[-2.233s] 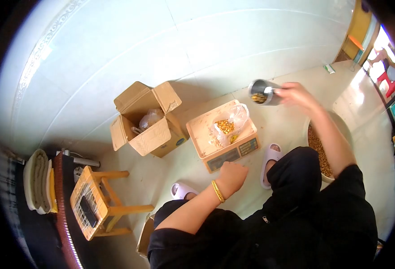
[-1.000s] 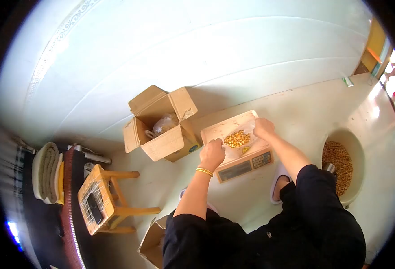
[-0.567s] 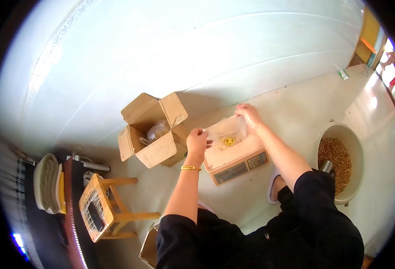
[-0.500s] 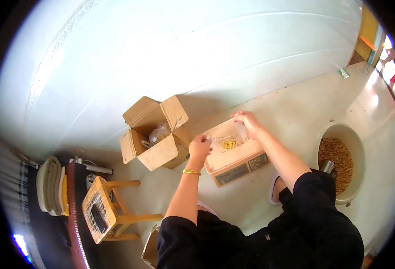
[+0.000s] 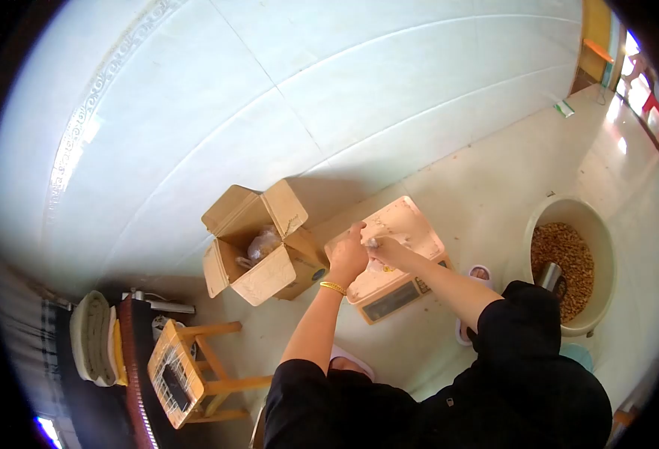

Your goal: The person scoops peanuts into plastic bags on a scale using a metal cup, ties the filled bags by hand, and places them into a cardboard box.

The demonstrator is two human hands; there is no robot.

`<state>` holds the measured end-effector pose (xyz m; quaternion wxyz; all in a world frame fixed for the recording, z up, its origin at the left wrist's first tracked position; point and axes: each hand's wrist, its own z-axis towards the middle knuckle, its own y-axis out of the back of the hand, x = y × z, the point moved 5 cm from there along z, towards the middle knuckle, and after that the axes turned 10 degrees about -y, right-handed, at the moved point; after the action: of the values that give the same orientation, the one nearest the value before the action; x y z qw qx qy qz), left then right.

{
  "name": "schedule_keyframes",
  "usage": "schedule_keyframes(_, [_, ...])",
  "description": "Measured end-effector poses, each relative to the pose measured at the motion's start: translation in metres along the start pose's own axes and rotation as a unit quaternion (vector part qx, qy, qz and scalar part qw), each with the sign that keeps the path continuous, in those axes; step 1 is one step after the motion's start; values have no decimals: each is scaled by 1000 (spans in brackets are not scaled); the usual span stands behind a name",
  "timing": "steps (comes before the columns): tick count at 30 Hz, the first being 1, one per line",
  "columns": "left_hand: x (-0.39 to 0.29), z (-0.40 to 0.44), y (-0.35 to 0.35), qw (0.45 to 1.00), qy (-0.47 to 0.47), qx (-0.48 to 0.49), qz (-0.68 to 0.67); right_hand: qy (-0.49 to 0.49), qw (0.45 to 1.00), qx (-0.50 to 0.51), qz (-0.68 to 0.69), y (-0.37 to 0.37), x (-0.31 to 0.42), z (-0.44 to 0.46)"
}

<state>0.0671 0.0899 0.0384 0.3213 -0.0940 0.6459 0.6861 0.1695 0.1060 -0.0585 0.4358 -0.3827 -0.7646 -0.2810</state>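
Note:
A clear plastic bag [image 5: 376, 267] with a yellow print lies over the pan of an electronic scale [image 5: 412, 224], mostly covered by my hands. My left hand [image 5: 349, 256], with a gold bracelet at the wrist, is closed at the bag's gathered top. Close against it, my right hand [image 5: 391, 253] pinches a whitish bunch of the same plastic. My fingertips partly hide each other. The scale's display and keypad face me.
An open cardboard box [image 5: 254, 262] with a filled plastic bag inside stands left of the scale. To the right is a large tub [image 5: 606, 269] of brown pieces with a metal cylinder in it. A wooden stool [image 5: 209, 387] carries a dark phone-like object.
My hands were apart, holding the bag spread over the scale. Now they have come together at its bunched top, and the yellow print is mostly covered. The view has shifted slightly.

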Motion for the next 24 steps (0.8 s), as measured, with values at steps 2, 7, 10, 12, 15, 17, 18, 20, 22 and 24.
schedule_keyframes(2, [5,-6,-2,996,-30,-13,78,-17,999,18,38,-3,8,0])
schedule_keyframes(7, [35,-10,-20,996,4,86,13,-19,996,31,-85,-9,16,-5])
schedule_keyframes(10, [37,-14,-20,999,8,49,20,-22,998,41,-34,-9,13,-5])
schedule_keyframes(12, [47,-14,-25,999,18,24,27,-18,999,34,35,-4,8,-3])
schedule_keyframes(15, [71,-16,-35,987,141,22,-76,-34,986,-72,149,17,0,-5])
schedule_keyframes(17, [79,-17,-47,904,240,-15,-353,-87,988,12,124,17,-4,-4])
schedule_keyframes(18, [75,-13,-50,892,205,-10,-403,-90,989,14,120,18,-8,-2])
schedule_keyframes(20, [60,-14,-52,920,153,18,-361,-21,980,67,184,17,-3,0])
schedule_keyframes(22, [43,-9,-57,957,20,73,-280,-26,979,87,183,20,-1,-4])
schedule_keyframes(24, [38,-6,-58,967,34,76,-240,-29,977,103,186,23,-4,-4])
